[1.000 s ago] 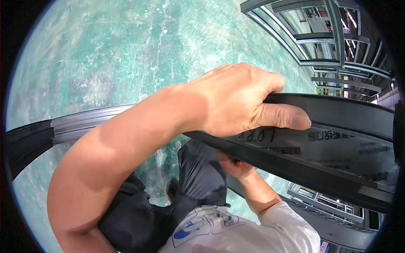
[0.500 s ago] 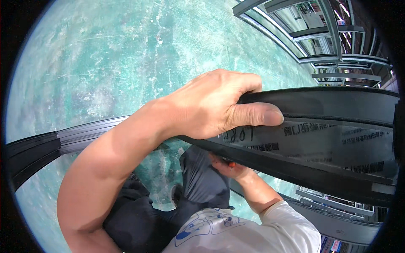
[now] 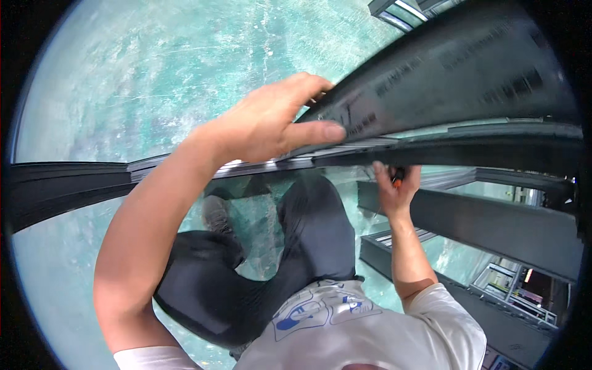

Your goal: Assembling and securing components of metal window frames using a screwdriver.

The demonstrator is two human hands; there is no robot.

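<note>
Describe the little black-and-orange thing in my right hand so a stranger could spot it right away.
From the white shirt at the bottom, follow the right forearm up to your right hand, just below the black bar. Held there is the small black-and-orange thing. Its bright orange patch sets it apart from the dark frame pieces nearby.

The floor (image 3: 154, 92) is teal, mottled with pale scuffs, thin scratches and a whitish broken streak running down from the top. At the upper right, the corner of a metal frame (image 3: 401, 18) shows, dark and silver. On the right, two grey beams lie one below the other: the upper beam (image 3: 493, 221) and the lower beam (image 3: 481, 324), both slanting down rightward. Near the lower beam sits a silver rack (image 3: 513, 300) with crossing bars.
</note>
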